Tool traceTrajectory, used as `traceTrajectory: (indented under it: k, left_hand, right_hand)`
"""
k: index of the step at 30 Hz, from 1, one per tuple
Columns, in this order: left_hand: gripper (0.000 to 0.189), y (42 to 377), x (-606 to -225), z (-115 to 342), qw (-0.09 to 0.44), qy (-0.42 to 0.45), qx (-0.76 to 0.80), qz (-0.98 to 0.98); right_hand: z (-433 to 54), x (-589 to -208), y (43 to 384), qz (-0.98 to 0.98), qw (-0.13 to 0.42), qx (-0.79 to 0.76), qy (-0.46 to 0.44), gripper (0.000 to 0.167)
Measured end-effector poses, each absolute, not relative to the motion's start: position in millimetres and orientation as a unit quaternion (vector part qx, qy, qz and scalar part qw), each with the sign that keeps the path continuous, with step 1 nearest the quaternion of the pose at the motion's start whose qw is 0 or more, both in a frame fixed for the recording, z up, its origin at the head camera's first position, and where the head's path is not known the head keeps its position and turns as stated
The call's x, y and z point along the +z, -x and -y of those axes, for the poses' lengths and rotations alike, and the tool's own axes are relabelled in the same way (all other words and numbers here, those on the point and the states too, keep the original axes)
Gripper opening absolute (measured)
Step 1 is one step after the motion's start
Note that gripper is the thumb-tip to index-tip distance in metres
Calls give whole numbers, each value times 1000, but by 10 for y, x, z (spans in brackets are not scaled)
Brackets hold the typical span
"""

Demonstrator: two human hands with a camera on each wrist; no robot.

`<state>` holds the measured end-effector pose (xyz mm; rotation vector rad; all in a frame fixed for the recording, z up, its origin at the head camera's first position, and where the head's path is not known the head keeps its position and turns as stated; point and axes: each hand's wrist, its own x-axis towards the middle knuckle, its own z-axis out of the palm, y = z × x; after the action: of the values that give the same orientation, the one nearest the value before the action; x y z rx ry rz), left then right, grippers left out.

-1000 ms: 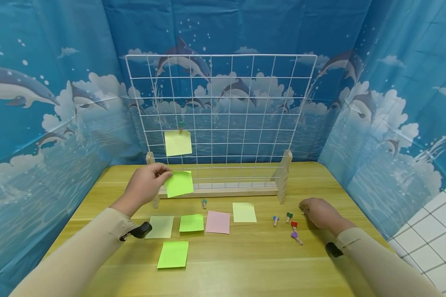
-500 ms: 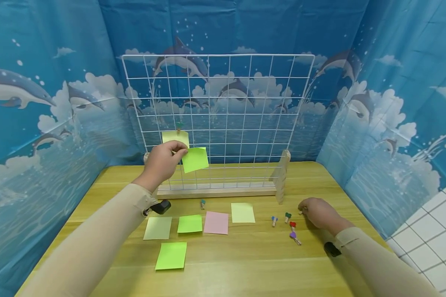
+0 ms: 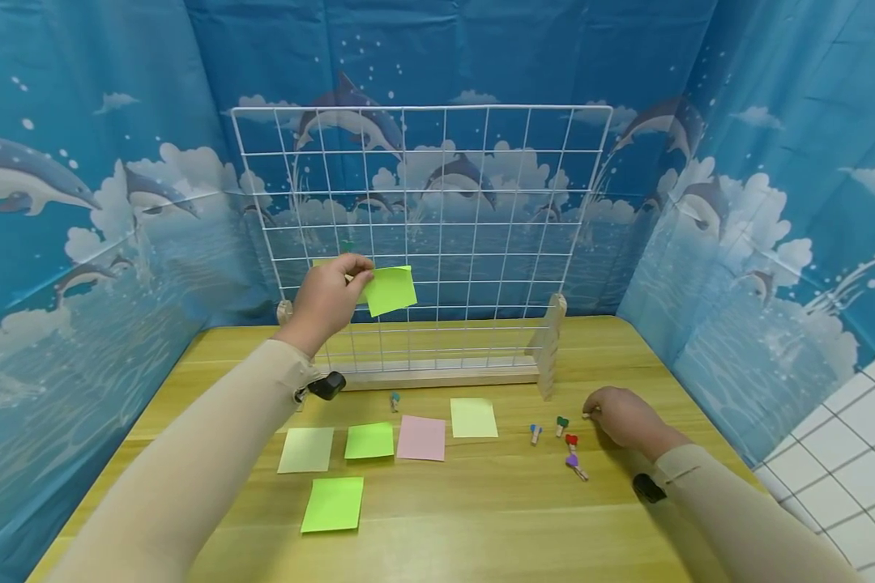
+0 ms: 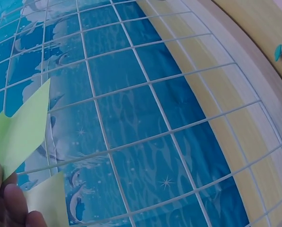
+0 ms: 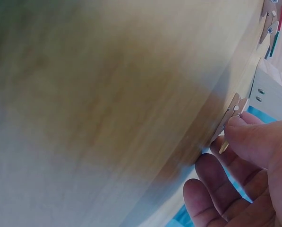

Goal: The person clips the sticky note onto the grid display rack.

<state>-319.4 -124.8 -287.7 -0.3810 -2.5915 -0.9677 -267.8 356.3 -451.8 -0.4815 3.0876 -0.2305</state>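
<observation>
My left hand (image 3: 328, 295) pinches a bright green sticky note (image 3: 391, 290) by its left edge, raised in front of the white wire grid (image 3: 437, 107). Partly behind that hand, a pale yellow note (image 4: 48, 201) hangs on the grid from a green-topped clothespin (image 3: 347, 245). My right hand (image 3: 625, 419) is low over the table at the right. Between its thumb and index finger it pinches a small wooden clothespin (image 5: 230, 113), while the other fingers curl loosely below.
Several sticky notes lie on the table, among them a pink note (image 3: 421, 438) and a green note (image 3: 333, 504). Small clothespins with blue, green, red (image 3: 572, 441) and purple tops lie left of my right hand. Another clothespin (image 3: 394, 402) lies before the grid's wooden base (image 3: 437, 374).
My left hand has carried the green note up and to the right, now covering most of the hanging pale note. The right hand has stayed nearly in place.
</observation>
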Motion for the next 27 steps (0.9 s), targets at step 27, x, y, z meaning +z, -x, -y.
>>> traceTrajectory:
  k: [27]
  left_hand:
    - [42,3324,-2757,1104,201,106,-299,927]
  right_hand:
    - [-3545,-4484,2660,-987,12,-71,143,10]
